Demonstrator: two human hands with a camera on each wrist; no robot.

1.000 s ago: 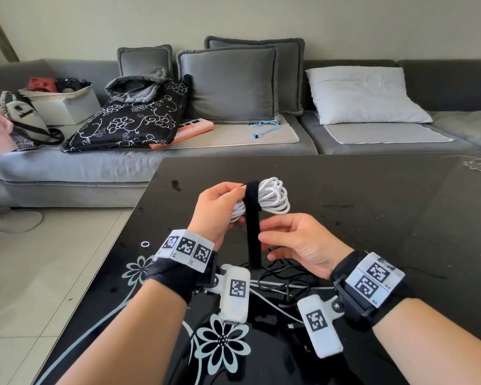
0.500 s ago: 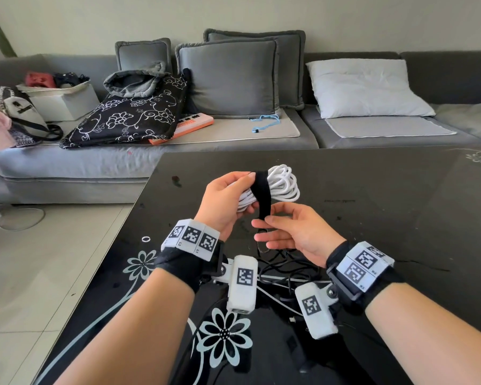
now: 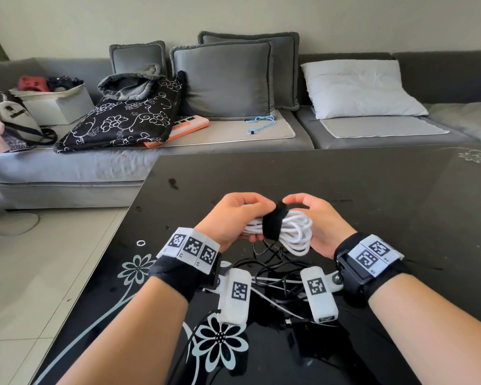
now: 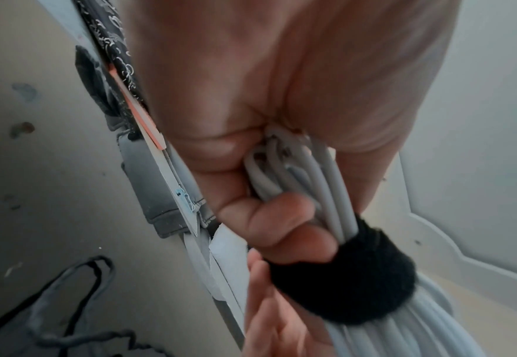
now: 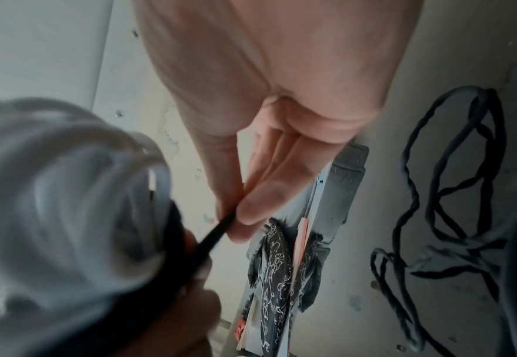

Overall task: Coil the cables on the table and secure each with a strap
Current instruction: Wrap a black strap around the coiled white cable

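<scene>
A coiled white cable (image 3: 295, 232) hangs in the air above the black glass table (image 3: 372, 190), with a black strap (image 3: 272, 225) wound round its middle. My left hand (image 3: 233, 218) grips the coil's left end, fingers curled round the strands (image 4: 281, 176) next to the strap (image 4: 351, 277). My right hand (image 3: 314, 220) pinches the strap's free end (image 5: 220, 229) between thumb and fingers, pulled taut off the coil (image 5: 67, 193). Loose black cables (image 3: 278, 273) lie tangled on the table below the hands.
A grey sofa (image 3: 233, 140) with cushions, a white pillow (image 3: 356, 87), a patterned black bag (image 3: 122, 120) and an orange toy keyboard (image 3: 184, 129) runs behind the table. The table's left edge (image 3: 117, 245) drops to a tiled floor. More black cable (image 5: 449, 193) lies to the right.
The strap hung down from the coil in my right hand; it now goes round the bundle, its end pulled up over the top. Both hands dropped lower, closer together.
</scene>
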